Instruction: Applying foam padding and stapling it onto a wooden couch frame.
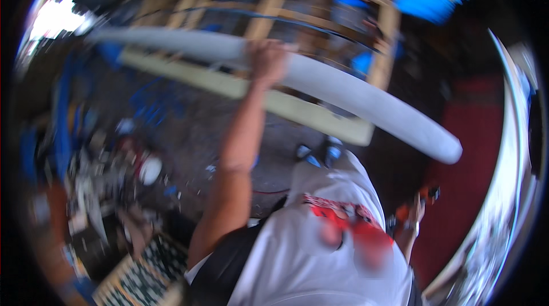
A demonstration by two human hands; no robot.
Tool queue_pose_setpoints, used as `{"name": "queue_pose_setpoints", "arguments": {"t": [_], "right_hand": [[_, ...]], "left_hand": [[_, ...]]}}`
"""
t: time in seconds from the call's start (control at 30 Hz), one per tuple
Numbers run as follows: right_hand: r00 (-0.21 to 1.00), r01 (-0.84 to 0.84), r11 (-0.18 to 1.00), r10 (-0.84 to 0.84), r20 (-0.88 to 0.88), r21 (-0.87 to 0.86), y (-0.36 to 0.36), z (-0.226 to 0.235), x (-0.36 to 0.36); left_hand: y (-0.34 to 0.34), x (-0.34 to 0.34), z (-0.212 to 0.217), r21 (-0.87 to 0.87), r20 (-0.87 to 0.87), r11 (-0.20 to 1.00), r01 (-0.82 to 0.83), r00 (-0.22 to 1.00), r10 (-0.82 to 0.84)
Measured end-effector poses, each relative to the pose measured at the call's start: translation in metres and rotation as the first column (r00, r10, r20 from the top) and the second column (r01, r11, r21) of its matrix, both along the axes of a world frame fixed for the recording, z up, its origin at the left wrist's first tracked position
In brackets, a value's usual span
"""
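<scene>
Head view, blurred: a slatted wooden frame fills 12 o'clock beyond a long pale grey roll running from 10 o'clock to just past 3. Evenly rounded and smooth-looking, the roll is probably light for its bulk and stiff along its length, perhaps padded, with a skin that could slip or dent. Nearer the wearer, a pale yellow strip follows much the same line. At 12 o'clock the left hand clasps the roll, fingers bent over it, a fair hold near mid-length; a second grip toward 3 o'clock would check any swing. At 4 o'clock the smaller-looking right hand appears curled around an orange-and-black tool, finger detail lost to blur
</scene>
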State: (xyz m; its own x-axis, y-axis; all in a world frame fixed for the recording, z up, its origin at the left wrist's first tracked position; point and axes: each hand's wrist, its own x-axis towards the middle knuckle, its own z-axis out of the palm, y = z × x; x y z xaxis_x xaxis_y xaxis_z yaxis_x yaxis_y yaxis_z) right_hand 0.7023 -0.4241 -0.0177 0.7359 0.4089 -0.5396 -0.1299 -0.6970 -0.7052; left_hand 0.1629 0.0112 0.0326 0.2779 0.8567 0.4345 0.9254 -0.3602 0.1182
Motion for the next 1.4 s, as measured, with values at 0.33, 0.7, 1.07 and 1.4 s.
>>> {"name": "queue_pose_setpoints", "arguments": {"t": [0.33, 0.7, 1.07, 1.4], "right_hand": [[0.846, -0.532, 0.82, 0.519, -0.118, -0.209, 0.148, -0.109, -0.04], [0.704, -0.707, 0.673, 0.7, -0.119, -0.217, 0.203, -0.119, -0.08], [0.64, -0.743, 0.616, 0.768, -0.007, -0.263, 0.227, -0.115, -0.255], [0.561, -0.796, 0.543, 0.828, 0.01, -0.266, 0.282, -0.121, -0.444]], "left_hand": [[0.007, 0.021, 0.025, -0.211, 0.095, 0.975, -0.075, 0.991, 0.097], [0.058, 0.039, 0.041, -0.471, -0.027, 0.871, -0.138, 0.989, 0.143], [0.058, -0.073, 0.009, 0.056, 0.188, 0.967, 0.25, 0.948, -0.256], [0.081, -0.191, 0.021, -0.202, 0.156, 0.935, 0.292, 0.952, -0.264]]}}
